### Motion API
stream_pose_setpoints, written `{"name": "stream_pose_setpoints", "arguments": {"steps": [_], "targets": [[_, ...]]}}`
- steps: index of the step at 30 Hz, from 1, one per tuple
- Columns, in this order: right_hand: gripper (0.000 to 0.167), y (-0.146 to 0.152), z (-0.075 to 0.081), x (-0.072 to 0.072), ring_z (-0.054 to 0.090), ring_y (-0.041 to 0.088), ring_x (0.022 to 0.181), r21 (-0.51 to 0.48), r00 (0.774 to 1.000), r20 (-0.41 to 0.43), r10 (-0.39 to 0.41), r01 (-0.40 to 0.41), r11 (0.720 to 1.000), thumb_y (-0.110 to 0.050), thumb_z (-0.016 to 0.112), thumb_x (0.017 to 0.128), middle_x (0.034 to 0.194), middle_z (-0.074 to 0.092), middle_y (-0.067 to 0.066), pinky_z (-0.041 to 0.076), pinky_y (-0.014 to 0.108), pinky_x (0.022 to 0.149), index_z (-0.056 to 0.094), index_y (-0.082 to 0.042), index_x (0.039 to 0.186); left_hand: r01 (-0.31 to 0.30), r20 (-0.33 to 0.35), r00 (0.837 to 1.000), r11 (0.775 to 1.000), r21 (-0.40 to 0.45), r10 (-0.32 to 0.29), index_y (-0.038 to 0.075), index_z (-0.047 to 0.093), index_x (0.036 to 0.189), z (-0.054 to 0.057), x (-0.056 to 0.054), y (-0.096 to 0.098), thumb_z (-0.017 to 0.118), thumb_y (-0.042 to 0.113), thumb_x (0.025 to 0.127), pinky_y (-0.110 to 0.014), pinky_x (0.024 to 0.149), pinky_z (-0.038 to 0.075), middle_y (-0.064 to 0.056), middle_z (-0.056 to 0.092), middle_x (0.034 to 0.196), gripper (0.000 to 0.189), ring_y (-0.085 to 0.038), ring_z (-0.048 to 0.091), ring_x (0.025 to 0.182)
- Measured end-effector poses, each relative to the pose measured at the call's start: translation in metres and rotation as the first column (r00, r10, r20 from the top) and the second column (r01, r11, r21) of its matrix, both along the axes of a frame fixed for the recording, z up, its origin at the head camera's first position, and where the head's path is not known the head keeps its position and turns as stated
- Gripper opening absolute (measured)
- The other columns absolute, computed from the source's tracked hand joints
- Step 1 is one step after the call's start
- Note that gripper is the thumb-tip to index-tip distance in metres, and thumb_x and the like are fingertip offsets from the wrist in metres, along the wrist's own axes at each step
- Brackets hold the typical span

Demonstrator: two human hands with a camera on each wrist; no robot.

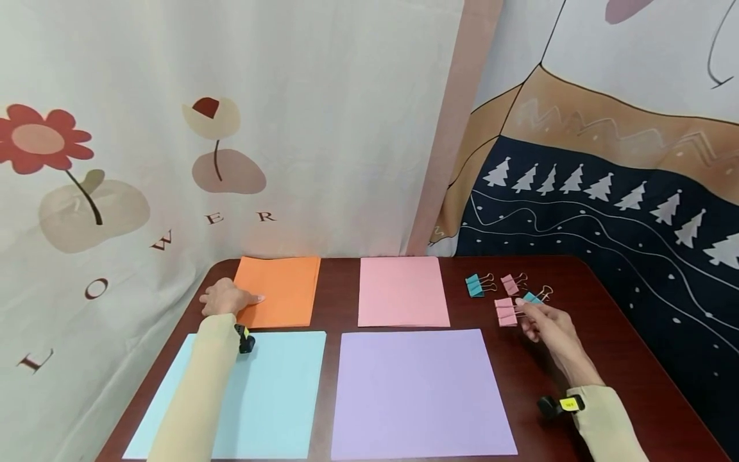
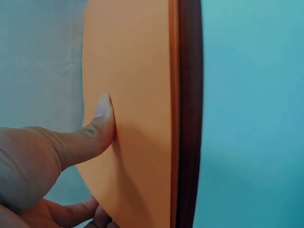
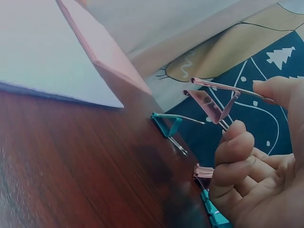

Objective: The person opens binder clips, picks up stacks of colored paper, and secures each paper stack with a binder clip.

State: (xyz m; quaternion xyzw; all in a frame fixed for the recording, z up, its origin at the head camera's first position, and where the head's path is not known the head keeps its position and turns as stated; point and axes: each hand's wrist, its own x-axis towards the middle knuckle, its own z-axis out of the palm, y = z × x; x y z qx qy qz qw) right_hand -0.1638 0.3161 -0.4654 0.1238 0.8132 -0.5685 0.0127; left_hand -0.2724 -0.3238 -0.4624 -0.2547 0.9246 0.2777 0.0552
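My left hand (image 1: 225,298) grips the left edge of the stack of orange paper (image 1: 283,292) at the back left of the table. In the left wrist view the thumb lies on the top sheet, with the other fingers at the edge, partly hidden by the paper (image 2: 137,85). Over at the right, my right hand (image 1: 551,330) pinches the wire handles of a pink binder clip (image 1: 505,312) between thumb and fingers. The right wrist view shows this pink clip (image 3: 206,105) held off the table, its mouth pointing away from the hand.
A teal binder clip (image 1: 475,286), a smaller pink one (image 1: 510,285) and another teal one (image 1: 532,298) lie around the right hand. Pink paper (image 1: 401,292) is at the back middle. Light blue paper (image 1: 274,391) and purple paper (image 1: 416,391) lie in front. Curtains (image 1: 346,128) hang behind.
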Motion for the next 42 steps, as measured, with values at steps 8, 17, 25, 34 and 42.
{"name": "stream_pose_setpoints", "arguments": {"steps": [8, 17, 25, 34, 42], "targets": [[0.049, -0.003, 0.001, -0.004, 0.049, 0.007, 0.06, -0.072, 1.0, -0.019, -0.013, 0.012, 0.997, -0.054, 0.06, 0.1, 0.067, 0.052, -0.007, 0.043, 0.027, 0.058, 0.063, -0.005, 0.101, -0.03, -0.002, 1.0, 0.999, 0.014, 0.03, -0.017, 0.045, 0.133, 0.003, -0.002, 0.007, 0.088, 0.032, 0.08, -0.071, 0.099, 0.036, -0.044, 0.038, 0.134, 0.083, -0.054, 0.032, 0.122], [0.042, -0.007, 0.002, -0.008, 0.049, 0.008, 0.061, -0.095, 0.999, -0.033, 0.012, -0.015, 0.995, -0.049, 0.059, 0.102, 0.069, 0.052, -0.006, 0.042, 0.027, 0.058, 0.063, -0.007, 0.105, -0.047, 0.042, 0.998, 0.998, 0.043, 0.045, -0.014, 0.042, 0.138, 0.006, 0.0, 0.006, 0.087, 0.038, 0.08, -0.067, 0.093, 0.037, -0.038, 0.041, 0.133, 0.09, -0.051, 0.035, 0.118], [0.033, -0.016, 0.004, -0.01, 0.048, 0.006, 0.058, -0.125, 0.998, -0.068, 0.004, -0.013, 0.992, -0.042, 0.062, 0.102, 0.066, 0.052, -0.006, 0.041, 0.027, 0.055, 0.062, -0.01, 0.093, -0.031, 0.007, 1.0, 0.999, 0.044, 0.031, -0.017, 0.037, 0.138, 0.002, 0.001, 0.007, 0.085, 0.034, 0.083, -0.062, 0.092, 0.047, -0.039, 0.044, 0.129, 0.09, -0.049, 0.043, 0.108], [0.036, -0.02, 0.006, -0.012, 0.048, 0.007, 0.059, -0.138, 0.998, -0.059, 0.01, -0.018, 0.99, -0.046, 0.063, 0.1, 0.069, 0.053, -0.005, 0.042, 0.027, 0.056, 0.062, -0.009, 0.099, -0.085, -0.056, 0.994, 0.976, 0.201, 0.098, -0.014, 0.036, 0.143, 0.002, 0.007, 0.002, 0.083, 0.027, 0.082, -0.054, 0.096, 0.044, -0.031, 0.047, 0.133, 0.088, -0.042, 0.045, 0.112], [0.038, -0.024, 0.011, -0.014, 0.047, 0.006, 0.059, -0.141, 0.995, -0.093, 0.03, -0.043, 0.989, -0.046, 0.06, 0.102, 0.068, 0.052, -0.006, 0.041, 0.026, 0.056, 0.062, -0.008, 0.101, -0.159, -0.066, 0.979, 0.928, 0.336, 0.192, -0.012, 0.043, 0.142, 0.0, 0.008, -0.003, 0.079, 0.02, 0.084, -0.046, 0.089, 0.046, -0.027, 0.048, 0.133, 0.075, -0.039, 0.047, 0.111]]}}
